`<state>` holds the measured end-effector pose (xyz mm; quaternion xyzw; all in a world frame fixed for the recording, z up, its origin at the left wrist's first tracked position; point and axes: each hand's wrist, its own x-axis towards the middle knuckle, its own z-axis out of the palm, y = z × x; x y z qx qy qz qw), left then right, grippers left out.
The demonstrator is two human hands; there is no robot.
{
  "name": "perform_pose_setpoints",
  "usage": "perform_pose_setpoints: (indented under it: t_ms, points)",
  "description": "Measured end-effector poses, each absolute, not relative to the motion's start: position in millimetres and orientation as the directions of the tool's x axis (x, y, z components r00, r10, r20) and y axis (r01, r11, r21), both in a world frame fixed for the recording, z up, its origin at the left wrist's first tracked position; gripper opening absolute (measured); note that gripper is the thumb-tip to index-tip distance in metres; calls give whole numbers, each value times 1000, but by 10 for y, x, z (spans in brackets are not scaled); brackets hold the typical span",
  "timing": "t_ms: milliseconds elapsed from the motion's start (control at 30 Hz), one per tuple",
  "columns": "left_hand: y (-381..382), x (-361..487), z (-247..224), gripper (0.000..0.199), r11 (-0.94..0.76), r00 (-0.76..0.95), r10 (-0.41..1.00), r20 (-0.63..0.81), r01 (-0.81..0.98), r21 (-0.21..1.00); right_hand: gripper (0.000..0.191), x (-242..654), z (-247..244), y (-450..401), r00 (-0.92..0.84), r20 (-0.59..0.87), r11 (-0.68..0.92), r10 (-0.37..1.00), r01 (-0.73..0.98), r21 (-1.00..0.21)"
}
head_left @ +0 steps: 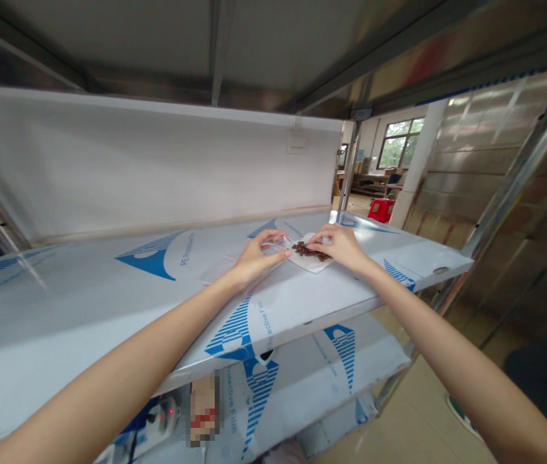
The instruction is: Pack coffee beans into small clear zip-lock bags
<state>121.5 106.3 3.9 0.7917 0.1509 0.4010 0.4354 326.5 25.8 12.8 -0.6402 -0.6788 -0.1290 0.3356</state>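
**Item 1, left hand (259, 256):** fingers curled, thumb and forefinger pinched closed on the edge of a clear plastic bag (279, 243). The bag appears thin, light and soft, and probably slippery; its open edge looks the likeliest place to hold.

**Item 2, right hand (337, 248):** fingers bent downward, tips on the edge of a white sheet (316, 264). Whether they grip it or only press it cannot be told.

**Item 3, dark brown pieces (308, 251):** small, loosely heaped on the white sheet, between both hands. Exact kind unclear. Judged light and prone to rolling or spilling, so the limp sheet seems best held by its edges and kept level.

**Item 4, steel shelf (109, 309):** covered in blue-printed protective film; bears the sheet and bag.

**Item 5, lower shelf (312, 361):** same film, directly below.

**Item 6, white wall panel (142, 167):** behind the shelf.

**Item 7, red stool (382, 209):** on the floor in the background, near a window (401, 143).
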Motion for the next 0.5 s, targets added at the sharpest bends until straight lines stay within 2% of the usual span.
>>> perform_pose_setpoints:
  t_ms: [67,100,167,300,400,500]
  points:
    - [1057,1214,38,48,-583,641,578,505,-108,805,16,3196,254,245,40,671,272,741,895,-353]
    - [1052,1214,39,48,-587,646,572,505,-108,803,16,3144,324,233,20,686,316,727,877,-361]
    - [1041,1212,43,48,-595,650,565,508,-106,797,13,3014,455,201,-68,696,365,715,885,-289]
    - [1035,1209,44,48,-603,651,565,506,-93,792,11,2789,597,162,-182,625,315,759,943,-107]
    - [1045,1204,36,46,-609,660,551,510,-100,787,12,2744,602,175,-198,586,292,786,954,-69]
    - [1043,1200,36,43,-619,669,540,511,-96,779,13,2756,576,196,-213,579,320,787,943,-87]
